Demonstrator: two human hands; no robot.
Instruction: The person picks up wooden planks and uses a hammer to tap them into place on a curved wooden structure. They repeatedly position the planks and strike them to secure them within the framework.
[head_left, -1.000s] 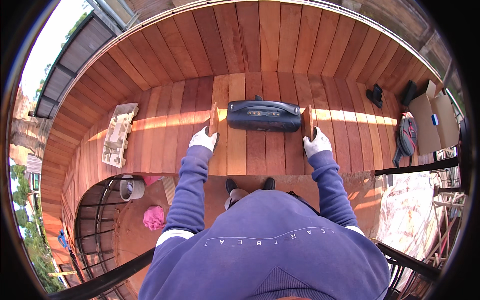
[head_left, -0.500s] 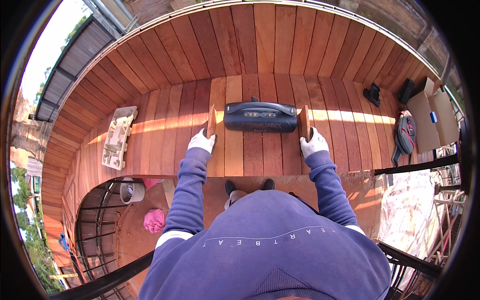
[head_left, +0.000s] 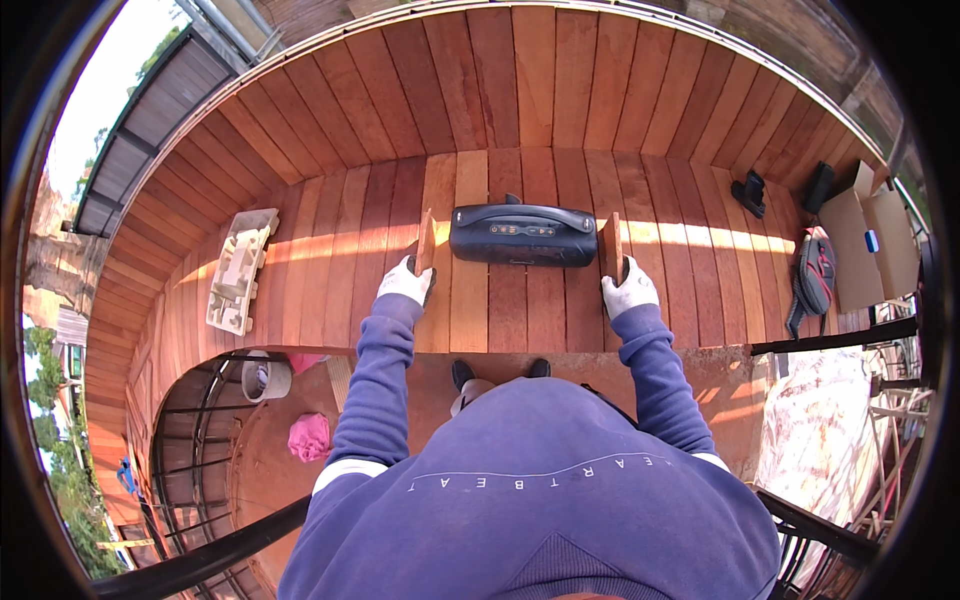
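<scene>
A black cylindrical speaker (head_left: pixel 525 250) with a carry handle and buttons on top lies across the reddish plank bench (head_left: pixel 520 310). My left hand (head_left: pixel 405 280), in a white and dark glove, grips a narrow upright wooden board (head_left: pixel 425 237) just left of the speaker. My right hand (head_left: pixel 627 287), gloved the same way, holds a similar wooden board (head_left: pixel 612 240) by the speaker's right end. Both boards point away from me, a small gap from the speaker. Both forearms, in blue sleeves, reach over the bench's near edge.
A moulded packing tray (head_left: pixel 242 270) lies left; small black items (head_left: pixel 750 195), a grey-red bag (head_left: pixel 815 270) and an open cardboard box (head_left: pixel 870 255) sit right. The curved plank backrest (head_left: pixel 540 80) rises behind. Below are a bucket (head_left: pixel 265 375), pink cloth (head_left: pixel 309 437) and black railings (head_left: pixel 220 545).
Both hands and the boards shifted slightly left between the first and middle frames, along with the speaker in view; since then they have barely moved. Both grips stay the same.
</scene>
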